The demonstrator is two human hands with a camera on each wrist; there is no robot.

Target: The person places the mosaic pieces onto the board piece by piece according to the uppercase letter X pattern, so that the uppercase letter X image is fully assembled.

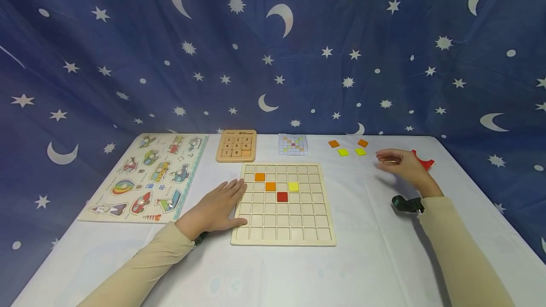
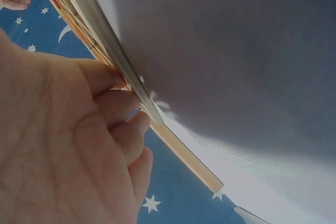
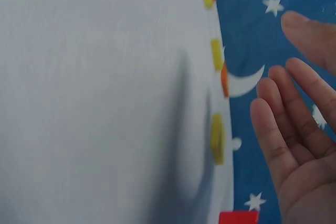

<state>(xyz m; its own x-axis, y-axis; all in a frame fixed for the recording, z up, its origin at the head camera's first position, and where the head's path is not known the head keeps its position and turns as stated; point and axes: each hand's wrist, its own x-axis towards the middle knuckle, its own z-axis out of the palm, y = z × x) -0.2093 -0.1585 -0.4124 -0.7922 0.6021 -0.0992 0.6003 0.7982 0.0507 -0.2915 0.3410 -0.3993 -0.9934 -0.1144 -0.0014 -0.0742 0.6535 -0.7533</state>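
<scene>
A pale wooden grid board (image 1: pixel 255 237) lies flat on the table, with two orange tiles (image 1: pixel 259 177), a red tile (image 1: pixel 282 196) and a yellow tile (image 1: pixel 293 186) in its squares. My left hand (image 1: pixel 218 206) rests on the board's left edge, fingers straight and thumb spread. To the right, my right hand (image 1: pixel 396 162) hovers over the table with thumb apart from the fingers and nothing held. Loose orange tiles (image 1: pixel 333 144) and yellow tiles (image 1: pixel 360 151) lie left of it. A yellow piece (image 3: pixel 217 139) near the fingers in the right wrist view is hidden in the head view.
Several red pieces (image 1: pixel 423 161) lie partly behind the right wrist. Behind the board are a wooden number puzzle (image 1: pixel 236 146) and a small printed pattern card (image 1: pixel 293 144). A vehicle picture puzzle (image 1: pixel 145 179) lies at left. A starry blue curtain (image 1: pixel 273 60) hangs behind the table.
</scene>
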